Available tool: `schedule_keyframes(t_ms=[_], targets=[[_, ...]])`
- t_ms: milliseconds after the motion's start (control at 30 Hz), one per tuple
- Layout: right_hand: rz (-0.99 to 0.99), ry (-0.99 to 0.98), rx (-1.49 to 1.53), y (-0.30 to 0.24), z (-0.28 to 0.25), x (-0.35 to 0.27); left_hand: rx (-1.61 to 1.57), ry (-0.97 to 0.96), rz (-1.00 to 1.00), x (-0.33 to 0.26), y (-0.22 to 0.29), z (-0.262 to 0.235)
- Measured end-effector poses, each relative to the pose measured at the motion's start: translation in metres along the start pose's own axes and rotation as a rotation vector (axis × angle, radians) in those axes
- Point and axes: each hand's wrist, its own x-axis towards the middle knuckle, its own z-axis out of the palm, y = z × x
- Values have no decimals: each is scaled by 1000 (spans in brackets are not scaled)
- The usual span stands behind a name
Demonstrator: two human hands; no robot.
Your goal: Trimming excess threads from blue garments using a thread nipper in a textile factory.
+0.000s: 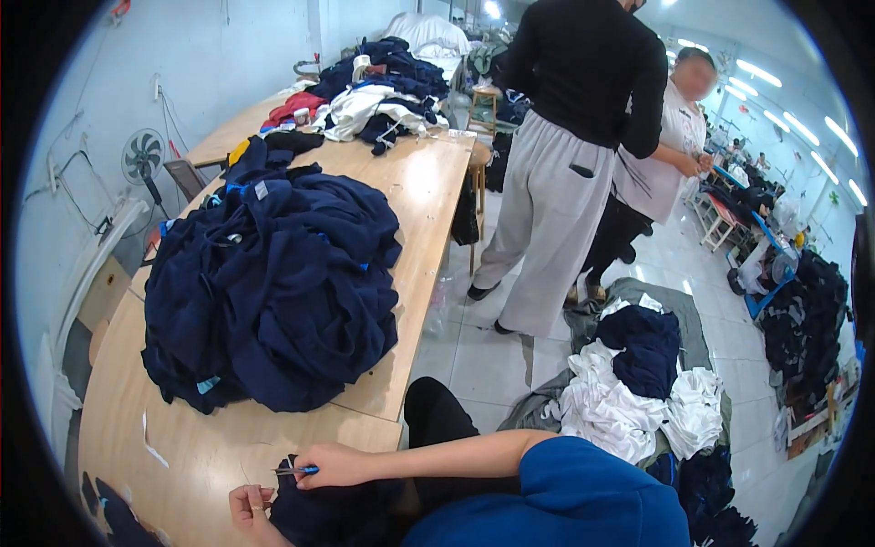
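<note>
Trimming in hand | right hand (333,465) grips small blue-handled metal snips (293,470) | left hand (251,510) pinches dark navy fabric garment (337,510) at 6 o'clock | next likely calls for a careful snip close to the cloth

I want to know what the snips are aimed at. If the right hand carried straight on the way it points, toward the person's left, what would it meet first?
Likely bare wooden table: the right hand and its blue-handled snips point left, just above the left hand holding dark fabric. Depth is unclear.

We wear a blue short sleeve (570,497) and black trousers (436,417); our forearms are bare.
</note>
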Motion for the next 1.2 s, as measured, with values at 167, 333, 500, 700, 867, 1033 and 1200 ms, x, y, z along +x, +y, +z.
schedule_keyframes(t_ms=[167, 333, 500, 700, 867, 1033, 1200], targets=[[30, 79, -126, 0, -2, 0, -89, 3, -14, 3, -10, 7], [-64, 41, 68, -20, 8, 1, 71, 81, 76, -5, 1, 22], [76, 20, 266, -31, 19, 9, -33, 96, 90, -9, 4, 29], [-128, 114, -256, -34, 14, 7, 61, 95, 6, -18, 5, 18], [-269, 179, -344, -45, 10, 2, 223, 66, 78, -21, 20, 0], [-196, 149, -483, -39, 3, 2, 311, 55, 109, -23, 24, -9], [-159, 137, -500, -45, 0, 0, 460, -22, 139, -27, 30, -18]])
